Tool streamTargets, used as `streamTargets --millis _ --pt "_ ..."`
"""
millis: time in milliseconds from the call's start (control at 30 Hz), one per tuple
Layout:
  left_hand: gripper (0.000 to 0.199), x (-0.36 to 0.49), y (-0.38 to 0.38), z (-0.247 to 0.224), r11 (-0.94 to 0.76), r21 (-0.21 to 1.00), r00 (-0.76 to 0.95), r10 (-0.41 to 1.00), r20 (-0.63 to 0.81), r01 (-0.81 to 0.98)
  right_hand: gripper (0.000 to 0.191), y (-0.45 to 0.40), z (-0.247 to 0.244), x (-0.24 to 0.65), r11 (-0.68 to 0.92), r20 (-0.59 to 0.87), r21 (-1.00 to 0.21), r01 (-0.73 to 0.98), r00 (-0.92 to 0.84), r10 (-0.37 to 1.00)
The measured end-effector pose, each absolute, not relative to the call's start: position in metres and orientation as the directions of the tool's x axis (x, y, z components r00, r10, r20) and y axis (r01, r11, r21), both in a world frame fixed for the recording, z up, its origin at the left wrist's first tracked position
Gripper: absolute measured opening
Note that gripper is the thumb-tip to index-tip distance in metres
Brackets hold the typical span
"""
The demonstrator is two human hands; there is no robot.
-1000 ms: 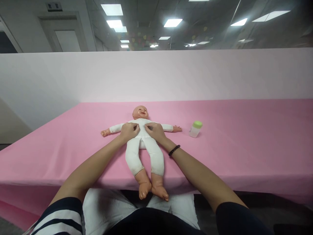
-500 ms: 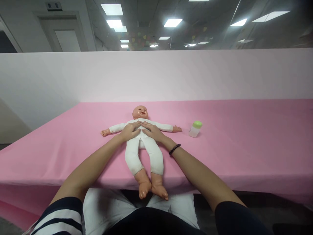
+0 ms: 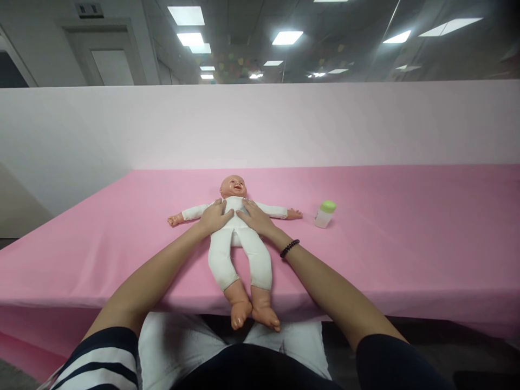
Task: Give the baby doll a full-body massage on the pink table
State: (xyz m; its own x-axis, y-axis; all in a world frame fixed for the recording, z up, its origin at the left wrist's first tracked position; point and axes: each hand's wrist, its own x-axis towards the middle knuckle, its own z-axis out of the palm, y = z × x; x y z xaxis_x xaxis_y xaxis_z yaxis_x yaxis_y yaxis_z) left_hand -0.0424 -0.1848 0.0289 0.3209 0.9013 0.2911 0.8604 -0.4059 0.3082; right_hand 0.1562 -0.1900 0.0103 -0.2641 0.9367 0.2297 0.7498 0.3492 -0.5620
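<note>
Left hand and right hand part across the baby doll's chest

Half a second ago the fingertips met at the middle of the chest; now they are spread to either side, with a strip of white cloth torso showing between them. The doll itself lies as it did, face up on the pink-covered desk.

Both hands rest flat. Their fingers are straightened rather than curled, lying close alongside one another and pointing up toward the doll's shoulders, while the thumbs angle inward; nothing is clamped between them.

The key relation is symmetry about the doll's long axis, which runs away from the wearer: head at the far end, just beyond the fingers, feet at the near end, reaching past the desk's front edge. One hand covers each side of the torso, so neither is clearly nearer. The doll's arms stretch out crosswise.

A small green-capped bottle sits near the doll's outstretched hand on the right, closer to the right hand than the left, and untouched by either. A dark beaded bracelet circles the right wrist.
</note>
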Motion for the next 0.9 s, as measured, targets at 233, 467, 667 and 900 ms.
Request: streamTargets --millis 233,467,667,900 --pt "0.034 -0.04 -0.191 0.033 -0.404 0.201 0.292 0.858 0.423 0.892 0.034 -0.198 0.012 0.155 0.297 0.406 -0.49 0.82 -0.087 0.91" --pt "0.041 -0.043 -0.183 0.016 -0.536 0.167 0.334 0.709 0.621 0.827 0.018 -0.194 0.01 0.157 0.316 0.533 -0.431 0.845 -0.044 0.845" --pt "0.044 -0.048 -0.179 0.011 -0.696 0.22 0.376 0.594 0.711 0.684 0.021 -0.186 0.001 0.158 0.489 0.646 -0.382 0.784 -0.152 0.748" --pt "0.039 -0.051 -0.179 0.011 -0.725 0.248 0.424 0.605 0.674 0.642 0.013 -0.188 0.003 0.159 0.632 0.663 -0.414 0.655 -0.259 0.702"
